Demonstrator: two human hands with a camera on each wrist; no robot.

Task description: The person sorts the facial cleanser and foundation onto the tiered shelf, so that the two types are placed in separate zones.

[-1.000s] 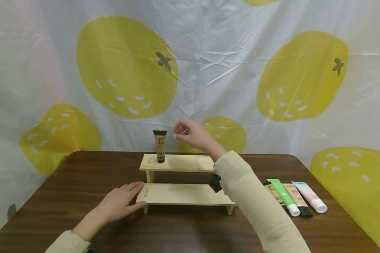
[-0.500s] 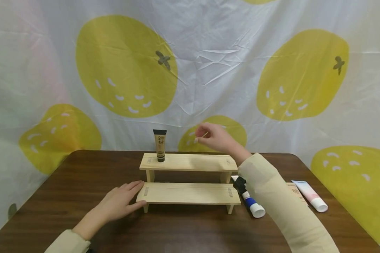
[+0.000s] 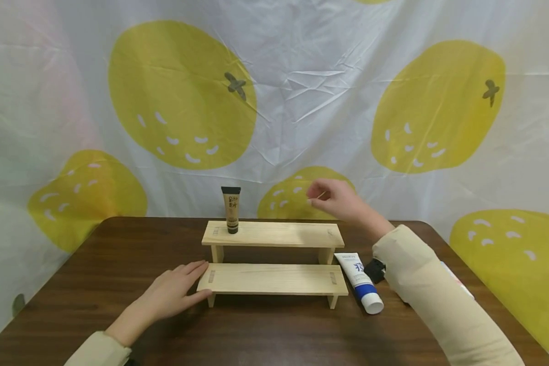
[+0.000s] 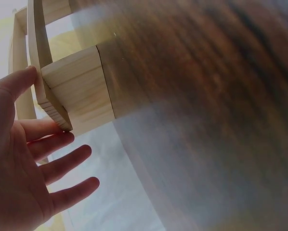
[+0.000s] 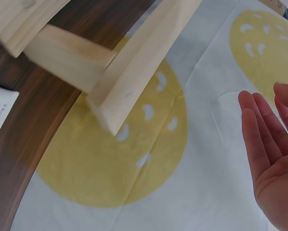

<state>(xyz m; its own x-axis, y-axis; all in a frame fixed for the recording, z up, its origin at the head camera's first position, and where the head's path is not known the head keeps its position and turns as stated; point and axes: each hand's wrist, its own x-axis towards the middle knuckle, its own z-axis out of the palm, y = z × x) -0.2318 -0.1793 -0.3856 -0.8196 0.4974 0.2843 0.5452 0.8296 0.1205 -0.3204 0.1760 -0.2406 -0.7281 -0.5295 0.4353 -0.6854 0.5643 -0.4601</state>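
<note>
A two-tier wooden stand holds a gold tube with black ends [image 3: 232, 211], upright near the left end of its upper board [image 3: 279, 235]. My left hand [image 3: 171, 292] rests at the left end of the lower board [image 3: 272, 278]. In the left wrist view its thumb [image 4: 23, 79] and index finger touch either side of the board's corner, the other fingers spread straight. My right hand [image 3: 336, 198] hovers above and beyond the upper board's right end, fingers loosely bent and holding nothing. In the right wrist view the palm [image 5: 279, 187] is bare.
A white and blue tube [image 3: 360, 282] lies on the dark wooden table [image 3: 274, 333], just right of the stand. Farther right, my sleeve [image 3: 439, 290] covers most of the other tubes. A lemon-print curtain [image 3: 311, 112] hangs behind the table.
My right hand has drawn away rightward from the standing tube. Its sleeve now uncovers the stand's right end and the white and blue tube. My left hand stays put.
</note>
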